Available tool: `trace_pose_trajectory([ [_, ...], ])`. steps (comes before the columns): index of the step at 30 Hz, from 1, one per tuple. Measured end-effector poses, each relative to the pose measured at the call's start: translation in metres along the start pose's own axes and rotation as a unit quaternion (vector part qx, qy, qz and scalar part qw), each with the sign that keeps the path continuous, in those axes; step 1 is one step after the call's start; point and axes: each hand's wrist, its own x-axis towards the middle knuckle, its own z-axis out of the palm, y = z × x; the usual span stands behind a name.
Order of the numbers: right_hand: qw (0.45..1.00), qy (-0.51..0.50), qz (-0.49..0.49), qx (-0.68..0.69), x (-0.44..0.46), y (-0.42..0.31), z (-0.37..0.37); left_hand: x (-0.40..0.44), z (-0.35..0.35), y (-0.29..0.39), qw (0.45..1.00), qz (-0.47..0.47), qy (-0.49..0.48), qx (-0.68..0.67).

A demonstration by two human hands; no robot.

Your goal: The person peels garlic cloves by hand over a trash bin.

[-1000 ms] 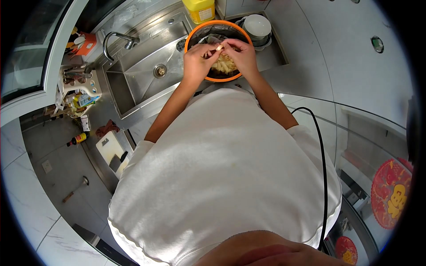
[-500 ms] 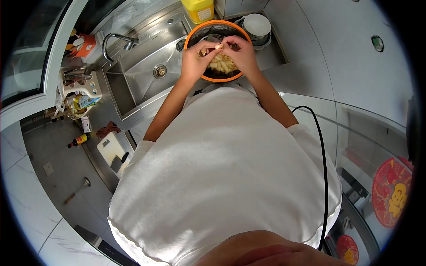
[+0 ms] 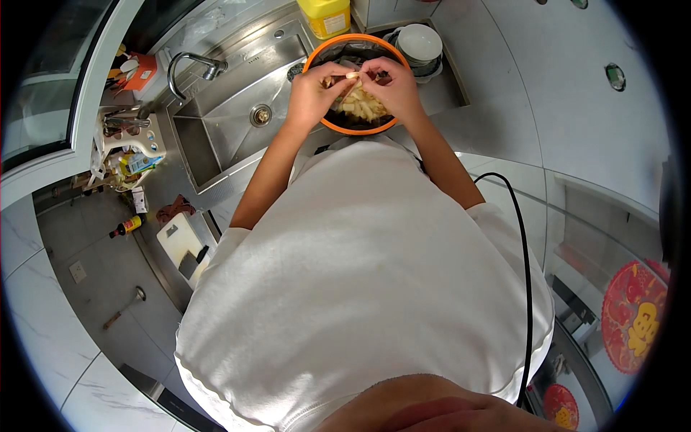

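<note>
Over an orange-rimmed bin [image 3: 325,124] with a dark liner, my left hand [image 3: 314,93] and my right hand [image 3: 394,88] meet at the fingertips. Between them is a small pale piece [image 3: 353,75], which looks like a garlic clove; both hands pinch it. Other fingers of my left hand are curled, with something small and light near them that I cannot make out. Pale, yellowish scraps [image 3: 362,106] lie inside the bin below my hands.
Left of the bin is a steel sink [image 3: 230,115] with a faucet [image 3: 194,60]. Behind it stands a yellow jug [image 3: 325,17]. White bowls [image 3: 419,42] are stacked to the right. A cutting board [image 3: 176,240] with a knife [image 3: 193,261] lies at the lower left.
My left hand has shifted slightly left and its fingers are a little more spread. The small piece stays pinched between both hands, a little further left.
</note>
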Motion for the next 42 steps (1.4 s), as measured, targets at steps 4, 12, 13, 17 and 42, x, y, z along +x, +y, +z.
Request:
trace_pose_trajectory([
  [4, 1.000, 0.002, 0.004, -0.014, 0.000, -0.001, 0.002, 0.000, 0.000, 0.004, 1.000, 0.004, -0.015, 0.018],
  [12, 1.000, -0.014, 0.009, 0.020, 0.000, 0.010, 0.007, -0.003, 0.018, -0.009, 0.993, 0.025, 0.053, -0.106],
  [13, 1.000, -0.015, 0.009, 0.020, 0.001, 0.015, 0.007, -0.003, 0.017, -0.013, 0.993, 0.024, 0.053, -0.106],
  [17, 0.998, 0.032, -0.002, -0.059, 0.001, 0.009, -0.003, 0.004, 0.000, -0.019, 0.943, -0.107, 0.048, -0.311],
  [42, 0.972, 0.060, -0.145, -0.176, 0.004, -0.018, 0.013, -0.001, 0.012, -0.027, 0.980, -0.080, 0.041, -0.178],
])
